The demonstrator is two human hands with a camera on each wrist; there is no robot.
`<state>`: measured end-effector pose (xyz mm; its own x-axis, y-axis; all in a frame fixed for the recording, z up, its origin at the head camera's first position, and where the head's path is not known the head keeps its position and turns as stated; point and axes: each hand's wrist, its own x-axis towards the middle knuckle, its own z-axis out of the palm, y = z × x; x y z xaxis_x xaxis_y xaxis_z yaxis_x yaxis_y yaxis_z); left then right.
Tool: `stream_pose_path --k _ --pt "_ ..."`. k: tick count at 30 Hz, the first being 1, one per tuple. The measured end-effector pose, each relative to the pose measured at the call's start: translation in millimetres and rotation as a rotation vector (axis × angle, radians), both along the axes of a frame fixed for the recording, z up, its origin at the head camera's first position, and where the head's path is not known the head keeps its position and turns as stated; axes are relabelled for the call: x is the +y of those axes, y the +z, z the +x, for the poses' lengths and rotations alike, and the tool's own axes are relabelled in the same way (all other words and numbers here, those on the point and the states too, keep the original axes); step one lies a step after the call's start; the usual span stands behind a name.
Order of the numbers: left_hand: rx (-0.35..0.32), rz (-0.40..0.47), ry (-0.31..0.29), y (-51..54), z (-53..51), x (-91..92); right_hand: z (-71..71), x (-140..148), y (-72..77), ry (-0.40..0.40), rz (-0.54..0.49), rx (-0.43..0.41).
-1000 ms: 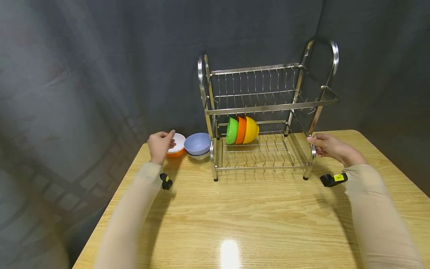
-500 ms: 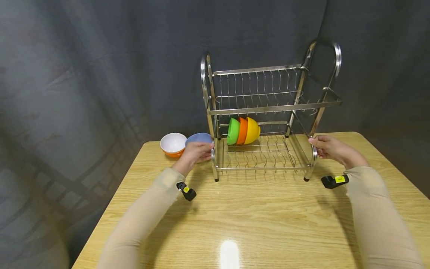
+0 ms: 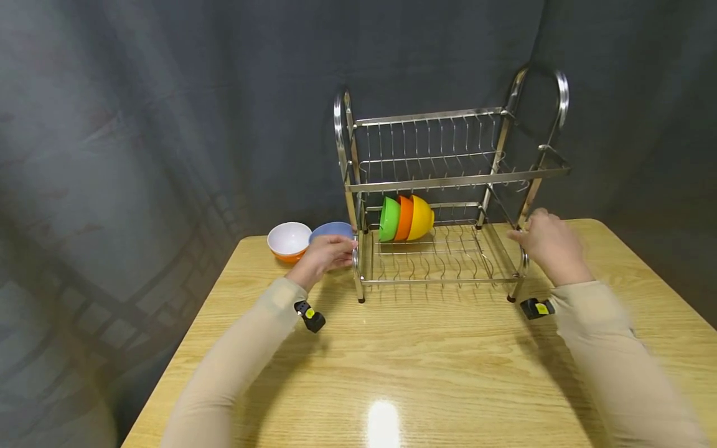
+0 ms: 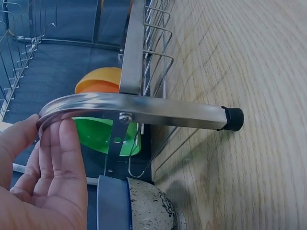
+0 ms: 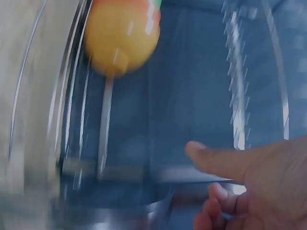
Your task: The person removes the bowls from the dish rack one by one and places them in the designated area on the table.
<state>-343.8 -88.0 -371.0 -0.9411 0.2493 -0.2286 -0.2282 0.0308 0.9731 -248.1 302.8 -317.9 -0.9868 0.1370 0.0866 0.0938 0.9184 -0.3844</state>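
A two-tier metal dish rack (image 3: 437, 183) stands on the table. My left hand (image 3: 325, 254) pinches the curved front-left end of its lower frame; in the left wrist view, the thumb and fingers lie on either side of the shiny tube (image 4: 96, 103). Beside the lower right side of the rack is my right hand (image 3: 553, 246), its thumb stretched toward the frame. In the blurred right wrist view, this hand (image 5: 268, 182) shows nothing held. Green (image 3: 388, 221), orange (image 3: 403, 219) and yellow (image 3: 421, 218) bowls lean on their sides, nested, in the lower tier.
Left of the rack stand a white-lined orange bowl (image 3: 289, 240) and a blue bowl (image 3: 333, 229), partly behind my left hand. A speckled bowl (image 4: 151, 203) sits under the blue one. A dark curtain (image 3: 280, 124) hangs behind the wooden table (image 3: 437, 361).
My left hand has moved right from above the white-lined bowl to the rack's lower left end and pinched it. My right hand has let go of the right end and risen slightly.
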Motion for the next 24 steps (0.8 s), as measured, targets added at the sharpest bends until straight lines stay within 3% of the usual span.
stream_pose_path --k 3,7,9,11,14,18,24 --pt "-0.006 -0.002 0.0 0.6 0.5 -0.3 -6.9 -31.5 4.0 0.085 -0.05 0.054" --pt "0.001 -0.012 -0.009 -0.5 0.4 -2.0 -32.9 -69.2 9.2 0.232 -0.44 -0.086" --pt "0.008 -0.016 -0.012 -1.3 0.3 -3.4 -50.0 -84.1 11.4 0.225 -0.647 -0.173" --pt "0.013 -0.015 -0.014 -2.1 0.1 -4.9 -67.1 -95.8 11.4 0.178 -0.758 -0.216" --pt "0.016 -0.007 -0.008 -2.4 0.0 -6.4 -89.8 -106.8 4.6 0.083 -0.779 -0.207" --pt "0.012 -0.004 -0.005 -2.0 -0.1 -5.9 -110.2 -114.5 -13.1 0.007 -0.671 -0.151" --pt "0.006 -0.013 -0.027 -0.5 -0.3 -2.3 -115.6 -120.4 -33.4 -0.035 -0.658 -0.076"
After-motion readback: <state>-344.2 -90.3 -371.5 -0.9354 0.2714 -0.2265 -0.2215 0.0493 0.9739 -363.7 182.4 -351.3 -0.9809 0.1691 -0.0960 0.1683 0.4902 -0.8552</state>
